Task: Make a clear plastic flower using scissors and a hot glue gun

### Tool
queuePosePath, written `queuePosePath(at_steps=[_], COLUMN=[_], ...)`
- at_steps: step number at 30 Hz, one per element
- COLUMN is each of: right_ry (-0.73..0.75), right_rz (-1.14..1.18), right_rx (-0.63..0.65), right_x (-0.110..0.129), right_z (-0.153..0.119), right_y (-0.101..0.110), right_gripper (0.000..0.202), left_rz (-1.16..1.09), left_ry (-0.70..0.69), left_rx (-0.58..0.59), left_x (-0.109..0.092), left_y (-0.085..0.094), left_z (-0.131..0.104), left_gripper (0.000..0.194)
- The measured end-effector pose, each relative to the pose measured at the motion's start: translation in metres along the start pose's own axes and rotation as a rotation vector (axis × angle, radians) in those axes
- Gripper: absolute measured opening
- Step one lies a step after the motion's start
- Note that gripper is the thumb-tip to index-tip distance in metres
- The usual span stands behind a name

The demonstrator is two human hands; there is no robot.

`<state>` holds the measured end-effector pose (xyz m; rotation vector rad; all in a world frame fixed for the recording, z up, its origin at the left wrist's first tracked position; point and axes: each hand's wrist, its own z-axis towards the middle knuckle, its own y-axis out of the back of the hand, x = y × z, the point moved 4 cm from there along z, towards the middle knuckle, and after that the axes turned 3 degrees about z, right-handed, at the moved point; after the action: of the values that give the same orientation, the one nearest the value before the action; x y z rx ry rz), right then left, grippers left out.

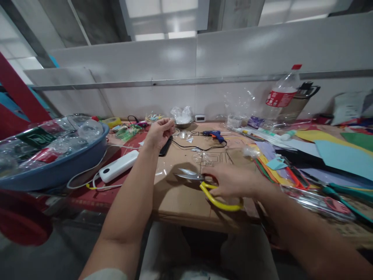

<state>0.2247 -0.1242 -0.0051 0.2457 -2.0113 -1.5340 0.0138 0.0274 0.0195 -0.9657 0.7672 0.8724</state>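
Observation:
A pair of scissors [222,203] with yellow handles is in my right hand [230,179], low over the brown cardboard [180,198]. Its blades point left and stand slightly apart. My left hand [161,133] is raised over the far part of the cardboard, thumb and fingers pinched together. Whatever may be between those fingertips is too small to make out. A dark phone [165,148] lies just beyond that hand, partly hidden by it. Scraps of clear plastic [202,156] rest on the cardboard between my hands.
On the left are a blue basin [78,160] of plastic bottles and a white power strip [119,166]. A blue glue gun [214,135] lies at the back with its black cord. Coloured sheets [339,153], pliers [346,198] and a large bottle [282,93] stand or lie on the right.

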Motion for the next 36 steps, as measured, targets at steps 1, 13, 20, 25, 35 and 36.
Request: queuePosePath(at_steps=[1, 13, 20, 25, 35, 36], right_ry=[-0.013, -0.036, 0.055, 0.02, -0.008, 0.009], right_rz=[-0.026, 0.159, 0.733, 0.715, 0.756, 0.823], right_rx=[0.015, -0.415, -0.837, -0.778, -0.833, -0.851], right_x=[0.001, 0.002, -0.03, -0.034, -0.041, -0.043], right_z=[-0.002, -0.006, 0.006, 0.017, 0.023, 0.024], right_y=[-0.005, 0.016, 0.038, 0.03, 0.029, 0.028], right_gripper=[0.037, 0.022, 0.048, 0.02, 0.018, 0.019], left_rz=[0.015, 0.208, 0.453, 0.722, 0.542, 0.477], left_ry=[-0.004, 0.113, 0.108, 0.06, 0.122, 0.142], left_rx=[0.029, 0.239, 0.401, 0.537, 0.38, 0.349], left_x=[0.001, 0.017, 0.03, 0.032, 0.037, 0.038], left_y=[-0.003, -0.042, -0.068, -0.08, -0.083, -0.083], left_z=[-0.001, -0.018, -0.031, -0.039, -0.041, -0.041], left_gripper=[0.029, 0.029, 0.022, 0.018, 0.026, 0.029])
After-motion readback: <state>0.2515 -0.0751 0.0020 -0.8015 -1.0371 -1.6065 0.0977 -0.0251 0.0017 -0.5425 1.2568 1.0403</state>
